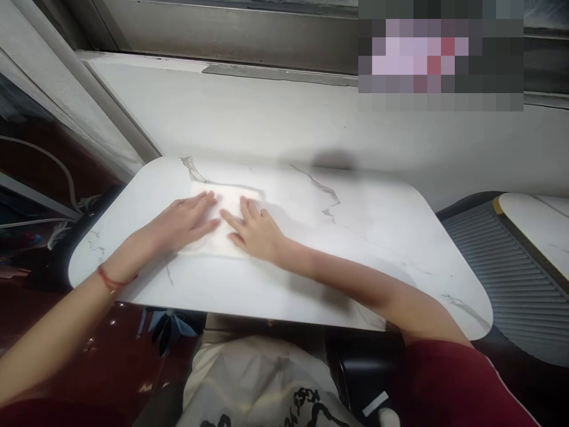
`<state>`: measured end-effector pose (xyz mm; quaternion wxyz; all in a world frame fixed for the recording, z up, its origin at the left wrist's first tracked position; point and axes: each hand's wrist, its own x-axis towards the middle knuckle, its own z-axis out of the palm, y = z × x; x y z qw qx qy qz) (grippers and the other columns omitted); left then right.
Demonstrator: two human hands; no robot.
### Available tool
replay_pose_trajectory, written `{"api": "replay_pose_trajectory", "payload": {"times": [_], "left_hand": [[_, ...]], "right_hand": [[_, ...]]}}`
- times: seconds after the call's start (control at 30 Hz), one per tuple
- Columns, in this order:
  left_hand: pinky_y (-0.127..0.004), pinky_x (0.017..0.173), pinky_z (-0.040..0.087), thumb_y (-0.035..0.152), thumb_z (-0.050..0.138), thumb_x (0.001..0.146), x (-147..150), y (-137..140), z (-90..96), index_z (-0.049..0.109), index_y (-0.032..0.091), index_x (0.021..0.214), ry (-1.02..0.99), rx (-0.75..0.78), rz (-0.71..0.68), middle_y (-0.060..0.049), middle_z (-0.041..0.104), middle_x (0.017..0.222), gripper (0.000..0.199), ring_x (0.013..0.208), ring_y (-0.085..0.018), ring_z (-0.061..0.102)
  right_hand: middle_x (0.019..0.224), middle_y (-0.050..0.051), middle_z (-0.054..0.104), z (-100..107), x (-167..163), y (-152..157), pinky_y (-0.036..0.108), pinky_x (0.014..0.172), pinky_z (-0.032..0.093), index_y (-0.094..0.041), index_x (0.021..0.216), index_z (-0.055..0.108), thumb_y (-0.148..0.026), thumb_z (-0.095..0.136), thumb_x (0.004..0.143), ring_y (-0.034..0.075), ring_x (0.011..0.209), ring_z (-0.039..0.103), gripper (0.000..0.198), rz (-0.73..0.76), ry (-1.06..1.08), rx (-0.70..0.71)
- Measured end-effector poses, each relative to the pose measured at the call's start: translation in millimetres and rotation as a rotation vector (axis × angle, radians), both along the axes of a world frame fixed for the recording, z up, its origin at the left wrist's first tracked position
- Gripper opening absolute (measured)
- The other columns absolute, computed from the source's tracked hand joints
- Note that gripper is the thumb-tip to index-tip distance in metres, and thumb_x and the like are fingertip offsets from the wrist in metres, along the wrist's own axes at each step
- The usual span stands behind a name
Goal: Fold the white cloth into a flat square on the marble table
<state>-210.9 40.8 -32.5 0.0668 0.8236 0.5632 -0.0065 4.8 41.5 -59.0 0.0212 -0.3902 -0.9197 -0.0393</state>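
A white square sheet of paper or thin cloth (220,240) lies flat on the white marble-patterned table (302,290), left of its middle; which of the two it is I cannot tell. My left hand (184,224) rests on the sheet's left part, fingers stretched out and pointing right. A red cord bracelet (116,281) circles the left wrist. My right hand (258,231) presses on the sheet's right side with its fingers spread. Both palms face down, and neither hand grasps anything.
Behind the table stands a white wall (249,115) under a metal window frame (231,35). To the right are a grey ribbed panel (502,255) and another white tabletop (542,231). White cables (66,172) hang at the left. A blue bow-like object (171,326) shows below the table edge.
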Motion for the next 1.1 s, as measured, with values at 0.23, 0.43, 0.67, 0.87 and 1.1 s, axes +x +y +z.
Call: {"api": "replay_pose_trajectory", "payload": {"times": [0.23, 0.43, 0.67, 0.87, 1.1], "left_hand": [[-0.054, 0.123, 0.026, 0.037, 0.023, 0.102, 18.7, 73.6, -21.4, 0.042, 0.004, 0.15, 0.011, 0.142, 0.068, -0.024, 0.03, 0.167, 0.06, 0.158, -0.031, 0.025], [-0.052, 0.122, 0.027, 0.039, 0.024, 0.103, -4.4, 94.1, -31.0, 0.04, 0.011, 0.154, -0.081, 0.214, 0.056, -0.019, 0.035, 0.166, 0.061, 0.155, -0.03, 0.031], [-0.053, 0.123, 0.022, 0.046, 0.023, 0.101, -51.1, 111.5, -27.1, 0.036, 0.011, 0.157, -0.119, 0.141, 0.111, -0.018, 0.032, 0.167, 0.068, 0.156, -0.031, 0.028], [-0.051, 0.116, 0.034, 0.045, 0.037, 0.096, -67.8, 112.5, -9.4, 0.058, 0.021, 0.139, -0.106, 0.133, 0.218, -0.011, 0.06, 0.146, 0.054, 0.139, -0.035, 0.049], [-0.047, 0.088, 0.049, 0.051, 0.038, 0.098, -61.7, 89.2, 33.7, 0.066, 0.015, 0.079, 0.234, -0.007, 0.551, -0.012, 0.07, 0.083, 0.049, 0.093, -0.032, 0.067]], "right_hand": [[0.165, 0.025, 0.031, -0.4, -9.1, 85.6, 0.053, 0.105, 0.043, -0.025, 0.164, 0.03, -0.045, 0.03, 0.109, 0.036, 0.144, 0.038, 0.059, -0.1, -0.033, 0.018], [0.167, 0.023, 0.028, -7.3, -25.5, 123.4, 0.053, 0.108, 0.039, -0.026, 0.165, 0.026, -0.045, 0.021, 0.109, 0.036, 0.147, 0.034, 0.059, -0.093, -0.02, 0.047], [0.17, 0.022, 0.021, -6.5, -69.2, 134.2, 0.051, 0.11, 0.037, -0.022, 0.167, 0.019, -0.039, 0.01, 0.109, 0.034, 0.153, 0.026, 0.061, -0.099, -0.021, 0.067], [0.168, 0.024, 0.024, -1.2, -92.6, 113.1, 0.06, 0.112, 0.033, -0.019, 0.166, 0.02, -0.034, 0.013, 0.109, 0.039, 0.151, 0.03, 0.06, -0.083, -0.017, 0.054], [0.166, 0.027, 0.028, 2.2, -115.9, 46.8, 0.06, 0.114, 0.032, -0.015, 0.166, 0.022, -0.035, 0.016, 0.109, 0.039, 0.15, 0.034, 0.06, 0.064, -0.002, -0.002]]}}
